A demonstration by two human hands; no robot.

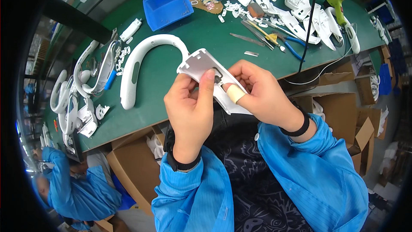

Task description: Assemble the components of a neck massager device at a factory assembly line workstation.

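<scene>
A white curved plastic shell [201,60] is held between my two hands above the table's near edge, its hollow inner side facing up. My left hand [191,107] grips its left edge, thumb pressed on the inside near a dark oval cutout. From the other edge my right hand [262,94] holds it, with a beige wrap on the thumb, whose tip rests by small parts at the cutout. Those small parts are too covered to name. Just behind the shell lies a white U-shaped neckband housing [136,66] on the green table.
A blue bin [168,6] stands at the back. White shells [296,17], pliers [292,47], tweezers [246,38] and a green electric screwdriver [337,6] lie to the right. More neckband parts [71,99] are heaped left. Cardboard boxes [135,167] sit below; a person in blue [83,189] works at lower left.
</scene>
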